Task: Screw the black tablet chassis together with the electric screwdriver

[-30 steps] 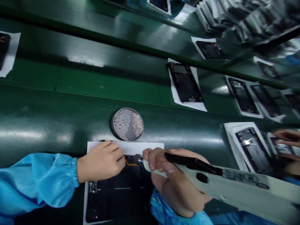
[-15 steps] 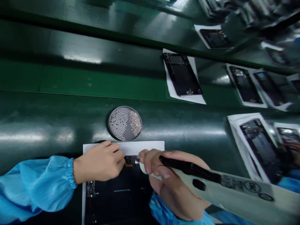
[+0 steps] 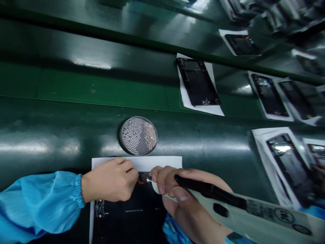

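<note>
A black phone housing (image 3: 129,217) with a small circuit board (image 3: 99,208) lies on a white paper sheet (image 3: 157,163). My left hand (image 3: 110,180) curls over the housing's far edge, fingertips beside a small orange flex cable (image 3: 139,181). My right hand (image 3: 180,196) grips a cream electric screwdriver (image 3: 243,211) with a black grip strip. Its metal nose (image 3: 149,179) points down at the housing, right next to my left fingertips. The exact contact point of the bit is hidden behind my fingers.
A round perforated metal screw dish (image 3: 138,136) sits just beyond the paper on the green conveyor belt (image 3: 76,125). Several other phone housings on white paper lie along the belt to the right, with a co-worker's blue sleeve at the right edge.
The whole view has shifted slightly as my head moved. Both hands and the screwdriver stay at the same spot on the housing.
</note>
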Action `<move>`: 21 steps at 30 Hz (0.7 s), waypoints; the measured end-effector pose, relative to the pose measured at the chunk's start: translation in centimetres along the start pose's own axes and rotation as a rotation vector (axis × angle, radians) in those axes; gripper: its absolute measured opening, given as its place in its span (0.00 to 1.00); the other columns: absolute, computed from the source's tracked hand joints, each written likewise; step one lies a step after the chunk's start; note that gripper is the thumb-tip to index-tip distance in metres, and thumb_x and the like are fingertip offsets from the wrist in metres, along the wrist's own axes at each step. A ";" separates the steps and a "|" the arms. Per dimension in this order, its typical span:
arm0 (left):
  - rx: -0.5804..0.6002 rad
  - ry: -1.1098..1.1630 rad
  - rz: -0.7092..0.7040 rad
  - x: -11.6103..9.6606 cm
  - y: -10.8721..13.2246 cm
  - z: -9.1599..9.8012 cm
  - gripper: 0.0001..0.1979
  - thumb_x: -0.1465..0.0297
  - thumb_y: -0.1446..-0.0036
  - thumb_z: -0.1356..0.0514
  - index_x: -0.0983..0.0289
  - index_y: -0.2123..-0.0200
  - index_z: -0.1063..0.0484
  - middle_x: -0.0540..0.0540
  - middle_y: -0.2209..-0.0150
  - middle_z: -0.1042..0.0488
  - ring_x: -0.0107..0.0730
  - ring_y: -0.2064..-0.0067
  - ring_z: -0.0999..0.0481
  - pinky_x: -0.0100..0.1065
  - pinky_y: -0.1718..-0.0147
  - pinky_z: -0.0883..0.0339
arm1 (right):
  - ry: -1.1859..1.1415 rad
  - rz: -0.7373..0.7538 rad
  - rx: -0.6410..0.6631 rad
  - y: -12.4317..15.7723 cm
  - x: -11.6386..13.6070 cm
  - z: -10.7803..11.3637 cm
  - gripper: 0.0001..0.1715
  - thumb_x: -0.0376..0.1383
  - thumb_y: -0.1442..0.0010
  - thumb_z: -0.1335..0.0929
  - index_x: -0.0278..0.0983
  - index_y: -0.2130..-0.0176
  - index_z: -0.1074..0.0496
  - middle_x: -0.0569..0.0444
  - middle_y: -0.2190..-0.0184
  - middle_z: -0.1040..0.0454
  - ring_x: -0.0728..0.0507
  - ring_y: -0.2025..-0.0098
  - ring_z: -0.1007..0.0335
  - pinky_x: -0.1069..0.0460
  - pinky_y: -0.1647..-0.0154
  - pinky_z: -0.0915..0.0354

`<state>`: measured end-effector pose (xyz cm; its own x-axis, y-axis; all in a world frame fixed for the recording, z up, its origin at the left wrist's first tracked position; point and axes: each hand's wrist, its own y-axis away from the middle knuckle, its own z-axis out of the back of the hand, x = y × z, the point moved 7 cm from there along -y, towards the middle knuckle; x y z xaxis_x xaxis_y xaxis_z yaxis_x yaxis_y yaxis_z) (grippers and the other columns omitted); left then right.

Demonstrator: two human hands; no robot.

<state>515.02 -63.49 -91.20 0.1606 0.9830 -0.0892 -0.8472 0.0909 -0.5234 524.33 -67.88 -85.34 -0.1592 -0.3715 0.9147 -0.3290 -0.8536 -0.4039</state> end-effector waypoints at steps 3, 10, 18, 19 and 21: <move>-0.001 -0.001 0.002 0.0 0.1 -0.1 0.09 0.75 0.36 0.43 0.70 0.69 0.26 0.56 0.71 0.31 0.37 0.68 0.32 0.38 0.71 0.39 | 0.000 -0.030 0.022 0.1 -0.3 -0.1 0.16 0.29 0.36 0.33 0.45 0.51 0.26 0.58 0.76 0.32 0.46 0.73 0.34 0.44 0.64 0.32; -0.008 0.011 -0.001 0.0 0.3 -0.2 0.08 0.75 0.37 0.41 0.70 0.69 0.26 0.55 0.72 0.31 0.37 0.69 0.32 0.38 0.72 0.39 | 0.002 -0.026 0.038 0.2 -0.7 -0.3 0.17 0.28 0.36 0.33 0.44 0.51 0.27 0.58 0.76 0.32 0.46 0.72 0.34 0.43 0.64 0.31; 0.002 0.023 0.006 -0.2 0.3 -0.4 0.06 0.74 0.39 0.39 0.69 0.70 0.26 0.56 0.71 0.30 0.38 0.68 0.31 0.38 0.71 0.39 | 0.024 -0.005 -0.005 0.4 -1.0 -0.4 0.16 0.27 0.38 0.33 0.43 0.52 0.27 0.58 0.75 0.30 0.45 0.72 0.32 0.43 0.65 0.30; 0.002 0.024 0.006 -0.3 0.3 -0.4 0.06 0.74 0.40 0.38 0.69 0.70 0.26 0.56 0.72 0.31 0.38 0.68 0.31 0.38 0.72 0.39 | 0.026 -0.010 -0.001 0.4 -1.0 -0.4 0.16 0.27 0.38 0.33 0.43 0.52 0.27 0.58 0.75 0.30 0.46 0.72 0.32 0.43 0.65 0.30; 0.004 0.023 0.007 -0.3 0.3 -0.5 0.06 0.73 0.40 0.38 0.68 0.71 0.26 0.56 0.72 0.31 0.38 0.68 0.32 0.38 0.72 0.40 | 0.025 -0.015 0.012 0.5 -1.0 -0.3 0.16 0.26 0.38 0.33 0.42 0.53 0.27 0.58 0.75 0.29 0.46 0.72 0.32 0.42 0.65 0.30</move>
<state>514.96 -63.80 -91.72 0.1658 0.9797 -0.1124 -0.8504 0.0843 -0.5194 524.03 -67.80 -86.48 -0.1774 -0.3497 0.9199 -0.3205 -0.8633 -0.3900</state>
